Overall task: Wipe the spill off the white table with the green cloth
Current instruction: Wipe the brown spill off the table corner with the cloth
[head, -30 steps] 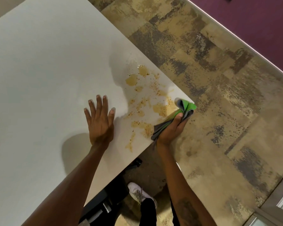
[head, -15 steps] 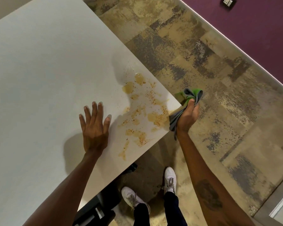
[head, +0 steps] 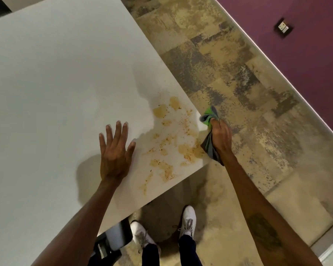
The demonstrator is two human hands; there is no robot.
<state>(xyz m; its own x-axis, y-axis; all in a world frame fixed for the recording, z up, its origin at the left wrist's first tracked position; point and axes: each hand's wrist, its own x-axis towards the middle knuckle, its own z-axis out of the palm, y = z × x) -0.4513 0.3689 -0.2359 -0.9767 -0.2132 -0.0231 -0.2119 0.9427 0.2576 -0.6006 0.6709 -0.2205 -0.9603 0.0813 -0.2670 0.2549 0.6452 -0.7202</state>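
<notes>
An orange-brown spill (head: 173,139) lies in patches and specks on the white table (head: 56,93), close to its right corner. My left hand (head: 114,150) rests flat on the table with fingers spread, just left of the spill. My right hand (head: 220,135) is closed around the green and grey cloth (head: 210,117), bunched up and held just past the table's right edge, at the corner. Part of the cloth hangs below my fist.
Mottled tan and grey carpet (head: 238,83) covers the floor right of the table. A purple wall (head: 306,45) with a socket (head: 283,27) runs along the far right. My white shoes (head: 188,219) stand below the table's near edge, beside a dark chair part (head: 112,240).
My right hand with the cloth has drawn off the spill area to the right, past the table's edge, and risen slightly. My left hand has stayed flat on the table.
</notes>
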